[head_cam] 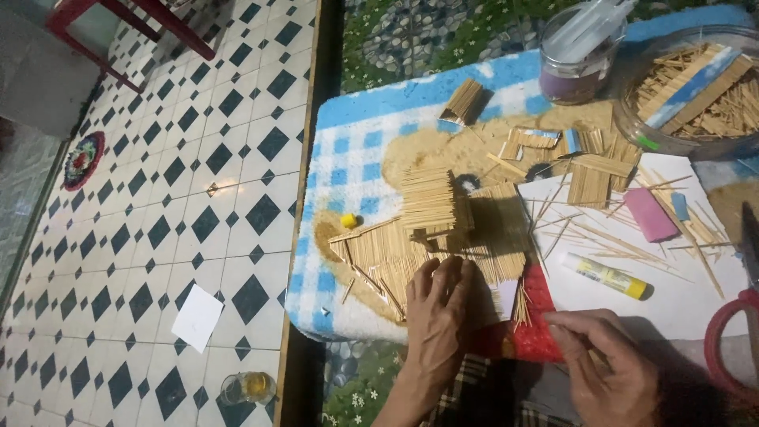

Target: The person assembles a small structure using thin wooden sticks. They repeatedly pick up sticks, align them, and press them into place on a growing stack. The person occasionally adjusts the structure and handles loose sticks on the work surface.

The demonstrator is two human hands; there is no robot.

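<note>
The left hand [437, 310] is lying flat on the small house of thin wooden sticks [431, 229], with the fingers stretched out and relaxed, not gripping anything. The fingertips are touching the near edge of the flat stick panel, and the raised roof part is standing just beyond them, toward the far side. The right hand [605, 364] is resting on the near edge of the white paper sheet [680, 292]; its fingers are curled together, and I cannot tell whether they are pinching a stick or nothing. A small bundle of loose sticks [521, 304] is lying between the two hands.

One stick house is sitting on the blue checked mat [348, 142]. One glue stick [609, 276] with a yellow body is lying on the paper, near the right hand. One pink eraser [651, 213] is lying further away. Two clear containers are standing at the far edge: one jar [577, 55] with white tubes inside, and one round tub [696, 87] full of sticks. One red scissors handle [727, 340] is showing at the right border.
</note>
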